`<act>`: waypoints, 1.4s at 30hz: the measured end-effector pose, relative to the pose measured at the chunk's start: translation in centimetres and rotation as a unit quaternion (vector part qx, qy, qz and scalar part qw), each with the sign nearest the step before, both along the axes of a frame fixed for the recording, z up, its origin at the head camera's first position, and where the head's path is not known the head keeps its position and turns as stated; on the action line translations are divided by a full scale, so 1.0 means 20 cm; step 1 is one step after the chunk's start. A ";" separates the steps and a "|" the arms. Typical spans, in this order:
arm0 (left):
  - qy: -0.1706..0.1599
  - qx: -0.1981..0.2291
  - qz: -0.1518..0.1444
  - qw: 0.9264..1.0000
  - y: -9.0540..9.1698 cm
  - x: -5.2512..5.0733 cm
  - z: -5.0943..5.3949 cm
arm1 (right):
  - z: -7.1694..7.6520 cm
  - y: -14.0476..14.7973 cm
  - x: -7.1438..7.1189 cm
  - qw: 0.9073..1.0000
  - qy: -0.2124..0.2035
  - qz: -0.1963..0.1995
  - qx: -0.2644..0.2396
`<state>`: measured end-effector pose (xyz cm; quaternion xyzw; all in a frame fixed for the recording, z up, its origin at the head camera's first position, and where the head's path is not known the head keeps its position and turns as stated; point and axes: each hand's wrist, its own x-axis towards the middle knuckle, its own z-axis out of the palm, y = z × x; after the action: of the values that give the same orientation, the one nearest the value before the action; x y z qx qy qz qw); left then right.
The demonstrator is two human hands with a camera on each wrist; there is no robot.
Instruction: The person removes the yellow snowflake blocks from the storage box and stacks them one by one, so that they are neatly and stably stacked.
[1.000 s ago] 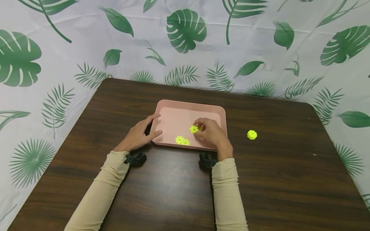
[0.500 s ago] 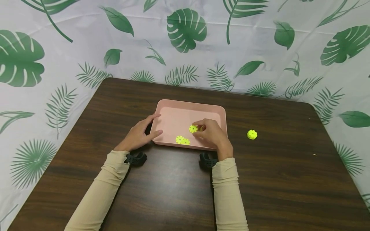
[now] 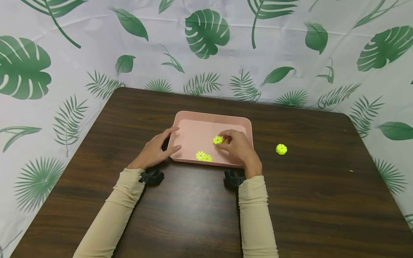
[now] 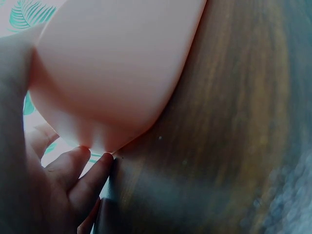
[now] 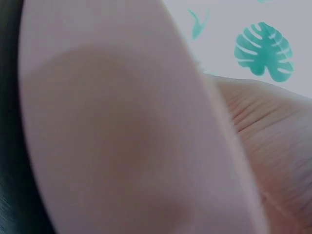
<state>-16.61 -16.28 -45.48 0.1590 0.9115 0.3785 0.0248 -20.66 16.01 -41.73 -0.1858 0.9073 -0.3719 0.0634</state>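
A shallow pink tray (image 3: 193, 132) sits on the dark table in the head view. At its left end is my left hand (image 3: 153, 150), with thumb and index finger over the rim. In the left wrist view, other fingers (image 4: 90, 180) press the tray's outer wall. Above the tray's right half, my right hand (image 3: 237, 145) pinches a yellow notched disc (image 3: 217, 140); more yellow shows behind it between the fingers. Two overlapping yellow discs (image 3: 204, 156) lie against the tray's near wall. The right wrist view has only tray wall (image 5: 112, 122) and part of the hand; no disc appears.
Right of the tray, a small pile of yellow discs (image 3: 281, 149) lies on the brown wood-grain table (image 3: 309, 200). A tiny pale speck (image 3: 351, 171) is farther right. Behind the table hangs a white leaf-print cloth (image 3: 245, 53).
My right hand has risen slightly away from me, and the pinched disc has tilted and shifted with it. My left hand and the tray stay as they were.
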 end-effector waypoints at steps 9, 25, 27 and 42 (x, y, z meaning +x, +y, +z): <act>0.000 0.000 0.000 1.000 0.00 0.00 0.00 | 0.09 0.17 0.04 0.993 0.059 -0.088 -0.051; -0.004 0.002 0.001 1.000 -0.01 0.00 0.00 | 0.03 0.49 0.09 0.960 0.085 -0.249 -0.099; -0.004 0.001 0.000 1.000 0.00 0.00 0.00 | 0.01 0.54 0.10 0.952 0.086 -0.275 -0.103; -0.006 -0.001 0.001 1.000 0.00 0.00 0.00 | -0.08 0.79 0.19 0.917 0.028 -0.391 -0.079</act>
<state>-16.60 -16.30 -45.45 0.1558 0.9120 0.3782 0.0305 -16.83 31.80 -43.38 0.1691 0.8764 -0.4326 -0.1271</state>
